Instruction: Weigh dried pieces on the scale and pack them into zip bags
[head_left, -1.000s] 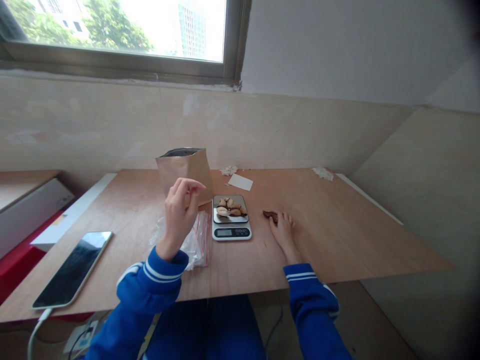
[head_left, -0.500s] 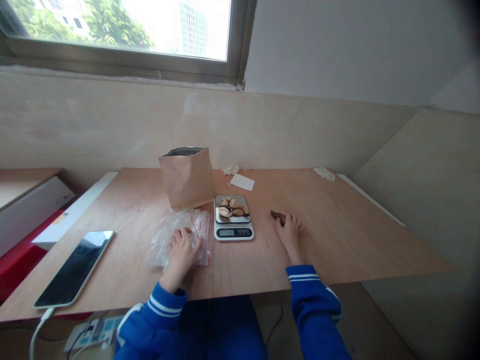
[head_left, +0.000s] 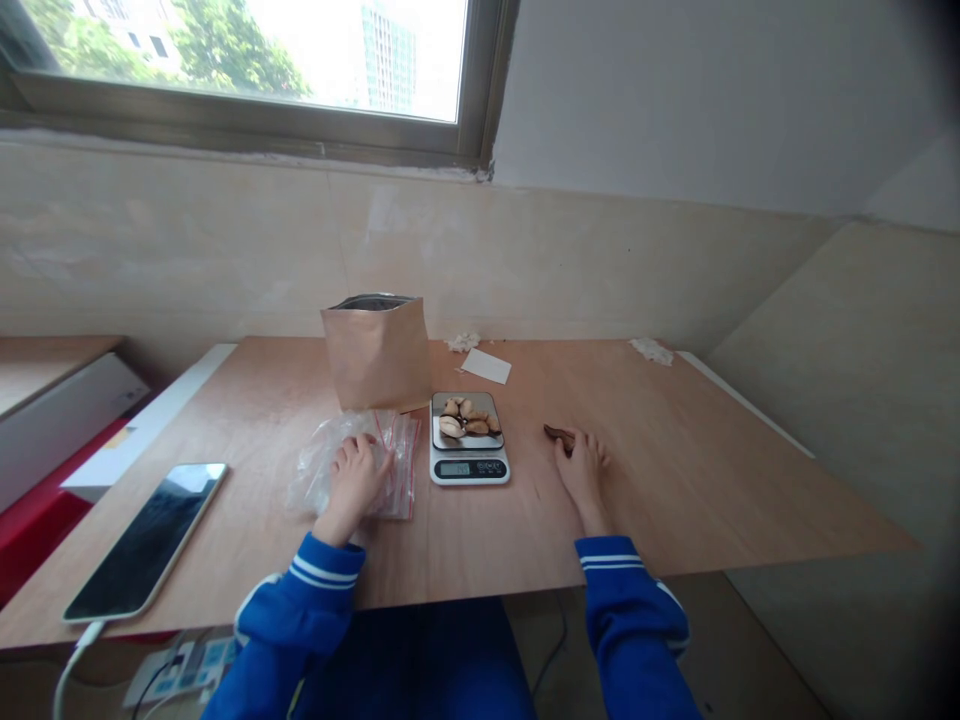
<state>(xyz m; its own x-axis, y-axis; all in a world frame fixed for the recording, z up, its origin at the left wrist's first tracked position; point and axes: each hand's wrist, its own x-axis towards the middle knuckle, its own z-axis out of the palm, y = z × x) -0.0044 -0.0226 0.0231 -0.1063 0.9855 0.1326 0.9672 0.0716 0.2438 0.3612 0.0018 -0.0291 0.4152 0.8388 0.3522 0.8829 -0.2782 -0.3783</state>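
My left hand (head_left: 355,474) lies on a stack of clear zip bags (head_left: 401,480) with red seal lines; its thumb is apart from the bent fingers. To its right is a white kitchen scale (head_left: 471,470) with a steel plate and a lit display. Several dried mushrooms (head_left: 466,417), cream with dark rims, rest on the plate. Right of the scale, my right hand (head_left: 583,468) is closed on a dark brown piece, apparently a dried mushroom (head_left: 558,434), against the tabletop. Its far end pokes out to the left; the fingers hide the rest.
A brown paper pouch (head_left: 379,355) stands with its top open behind the bags. A white card (head_left: 486,366) and crumpled tissue (head_left: 463,342) lie near the wall, another tissue (head_left: 652,350) farther right. A phone (head_left: 150,540) with a charging cable (head_left: 71,665) lies at the left.
My left hand and the zip bags under it have shifted slightly away from me and left. The scale display now shows a clearer number. My right hand is nearly still.
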